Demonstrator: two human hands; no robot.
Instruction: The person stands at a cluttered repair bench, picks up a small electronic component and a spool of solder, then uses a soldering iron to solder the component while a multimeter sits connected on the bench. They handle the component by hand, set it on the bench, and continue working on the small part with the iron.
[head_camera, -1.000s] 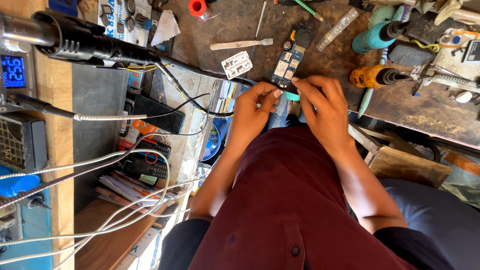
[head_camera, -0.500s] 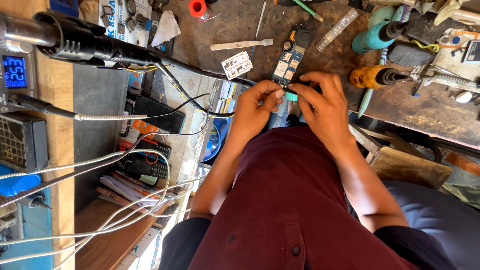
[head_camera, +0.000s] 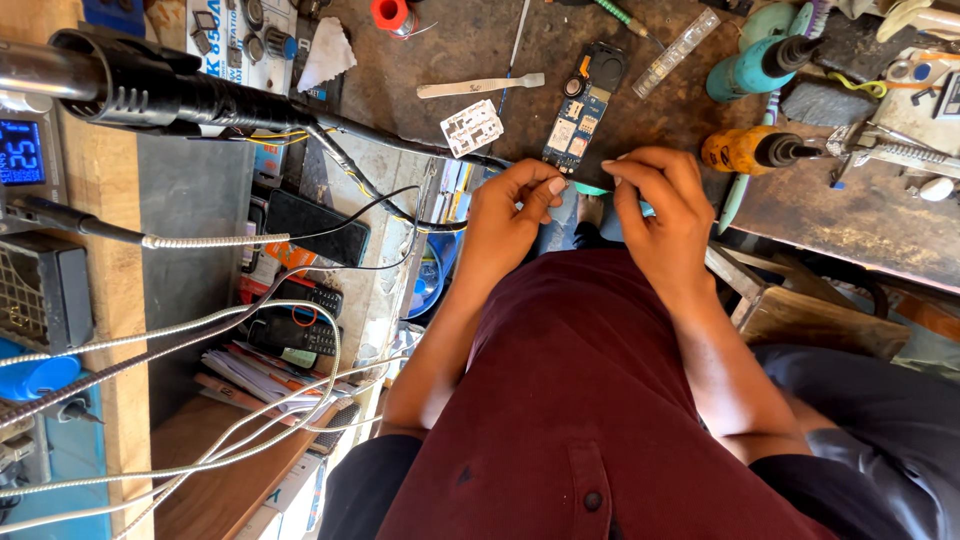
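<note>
A: How many circuit boards does the person have?
B: One blue circuit board (head_camera: 583, 118), lying on the tabletop (head_camera: 640, 110) just above the fingertips. The left hand (head_camera: 505, 215) and right hand (head_camera: 665, 210) pinch something small and green (head_camera: 592, 189) between them, mostly hidden.
A: Anything else countable?
B: Two bottles, one teal (head_camera: 755, 68), one orange (head_camera: 745, 150); one white card (head_camera: 472, 128); one metal spatula (head_camera: 480, 87).

Circuit board (head_camera: 582, 112) beyond both hands (bottles (head_camera: 760, 150) to right).

right hand (head_camera: 665, 215) | slid off circuit board (head_camera: 580, 120) | board uncovered
</note>
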